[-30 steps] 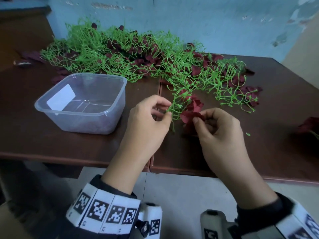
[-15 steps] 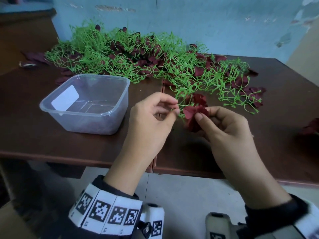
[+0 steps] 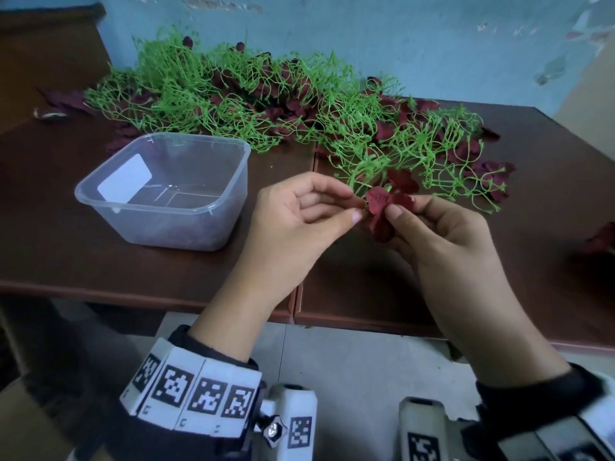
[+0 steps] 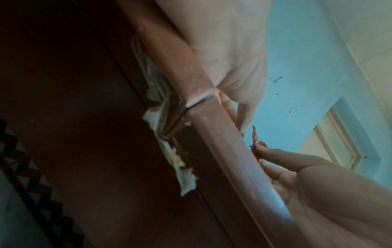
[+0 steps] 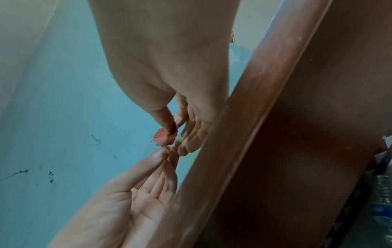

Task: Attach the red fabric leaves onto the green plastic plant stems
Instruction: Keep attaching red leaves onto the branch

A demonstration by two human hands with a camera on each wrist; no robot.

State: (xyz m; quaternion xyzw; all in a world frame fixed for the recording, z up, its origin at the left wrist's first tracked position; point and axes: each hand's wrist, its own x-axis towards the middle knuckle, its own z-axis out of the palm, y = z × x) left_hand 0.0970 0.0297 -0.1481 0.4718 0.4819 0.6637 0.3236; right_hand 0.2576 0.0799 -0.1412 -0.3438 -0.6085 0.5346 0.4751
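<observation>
A tangled heap of green plastic stems (image 3: 266,94) mixed with dark red fabric leaves lies along the back of the brown table (image 3: 66,254). My left hand (image 3: 357,209) pinches the tip of one green stem (image 3: 357,176) between thumb and forefinger. My right hand (image 3: 394,212) pinches a red fabric leaf (image 3: 377,207) right against that tip. Another red leaf (image 3: 402,181) sits on the same sprig just behind. In the right wrist view the red leaf (image 5: 162,138) shows under my thumb, with the left fingertips (image 5: 161,153) close below it. The left wrist view catches the red leaf (image 4: 254,135) above the table edge.
A clear plastic tub (image 3: 166,191) stands on the table to the left of my hands. Loose red leaves lie at the far right edge (image 3: 602,237) and far left (image 3: 66,101). A blue wall (image 3: 399,34) rises behind the table.
Both hands have drawn closer together and slightly towards me, bringing the red leaf up against the stem tip held by the left hand.
</observation>
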